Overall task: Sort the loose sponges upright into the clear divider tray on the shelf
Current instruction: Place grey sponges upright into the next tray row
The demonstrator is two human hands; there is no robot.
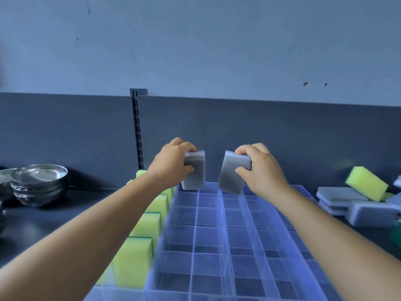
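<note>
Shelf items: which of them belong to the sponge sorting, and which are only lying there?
Part of the job:
left hand holding a grey sponge
right hand holding a second grey sponge
clear divider tray
upright yellow sponges
loose sponge pile

Just lying about:
stacked metal bowls
</note>
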